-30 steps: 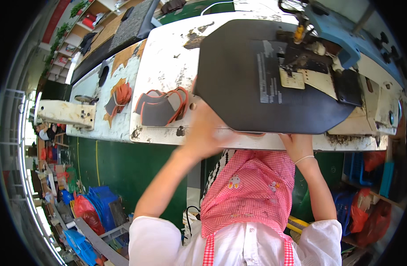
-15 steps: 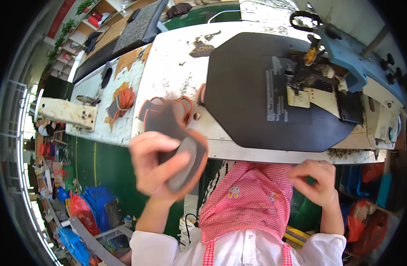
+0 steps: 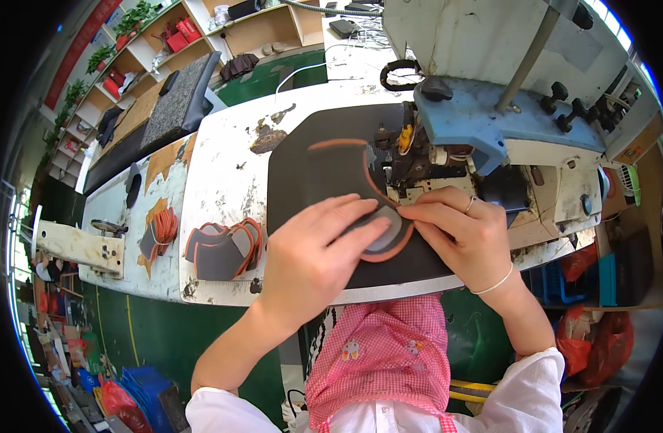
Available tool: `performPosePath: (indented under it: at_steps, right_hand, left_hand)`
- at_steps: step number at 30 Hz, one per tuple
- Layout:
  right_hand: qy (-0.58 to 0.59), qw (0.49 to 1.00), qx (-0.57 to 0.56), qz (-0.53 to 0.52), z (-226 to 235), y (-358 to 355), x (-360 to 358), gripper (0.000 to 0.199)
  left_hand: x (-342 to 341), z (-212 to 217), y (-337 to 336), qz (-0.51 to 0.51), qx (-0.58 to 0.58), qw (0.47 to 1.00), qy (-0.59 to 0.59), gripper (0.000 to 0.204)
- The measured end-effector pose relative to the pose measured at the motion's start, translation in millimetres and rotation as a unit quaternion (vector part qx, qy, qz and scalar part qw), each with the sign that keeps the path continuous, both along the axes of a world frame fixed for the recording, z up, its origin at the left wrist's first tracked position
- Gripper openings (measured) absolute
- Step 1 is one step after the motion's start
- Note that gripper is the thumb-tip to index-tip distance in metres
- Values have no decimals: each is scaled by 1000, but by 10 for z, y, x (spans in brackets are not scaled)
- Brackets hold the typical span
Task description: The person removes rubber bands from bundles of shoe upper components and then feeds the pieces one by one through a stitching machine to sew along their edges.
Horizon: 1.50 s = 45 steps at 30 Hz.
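Note:
A dark grey cut piece with orange edging (image 3: 339, 173), like a shoe-upper part, lies over the black board (image 3: 292, 162) in front of the sewing machine's needle area. On its near, rounded end is a lighter grey patch (image 3: 395, 229). My left hand (image 3: 310, 249) holds this end from the left, thumb and fingers pressing on the patch. From the right, my right hand (image 3: 465, 234) pinches the piece's edge beside the machine. The right fingertips hide part of that edge.
Blue-and-white sewing machine (image 3: 461, 115) stands at the right. Several similar orange-edged pieces (image 3: 223, 256) sit on the worn white table (image 3: 223, 173) left of the board. Further left lies a tied bundle (image 3: 162, 229). The table's front edge runs just before my apron.
The piece has gone from in front of the table onto the black board by the machine. My right hand has come up from the apron and taken its edge. The view has shifted.

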State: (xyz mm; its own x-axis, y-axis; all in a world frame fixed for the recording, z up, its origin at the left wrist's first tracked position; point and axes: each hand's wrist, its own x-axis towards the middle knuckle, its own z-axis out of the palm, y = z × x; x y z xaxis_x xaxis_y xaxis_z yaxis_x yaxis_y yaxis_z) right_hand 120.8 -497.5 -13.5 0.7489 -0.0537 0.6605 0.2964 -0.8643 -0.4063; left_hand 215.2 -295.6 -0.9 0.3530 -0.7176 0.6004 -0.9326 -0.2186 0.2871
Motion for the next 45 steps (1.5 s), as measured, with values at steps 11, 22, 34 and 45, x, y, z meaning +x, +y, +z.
performPosePath:
  at_steps: [11, 22, 34, 45]
  right_hand:
    - [8, 996, -29, -82, 41, 12, 161, 13]
    - [27, 996, 38, -73, 33, -48, 7, 12]
    - [53, 993, 94, -44, 20, -123, -152, 12]
    - [38, 994, 96, -36, 8, -141, -147, 14]
  left_hand:
    - [421, 33, -137, -27, 53, 998, -37, 36]
    - [575, 43, -177, -75, 66, 993, -63, 35]
    - [620, 118, -148, -88, 112, 987, -80, 38]
    - [576, 127, -157, -57, 103, 988, -104, 39]
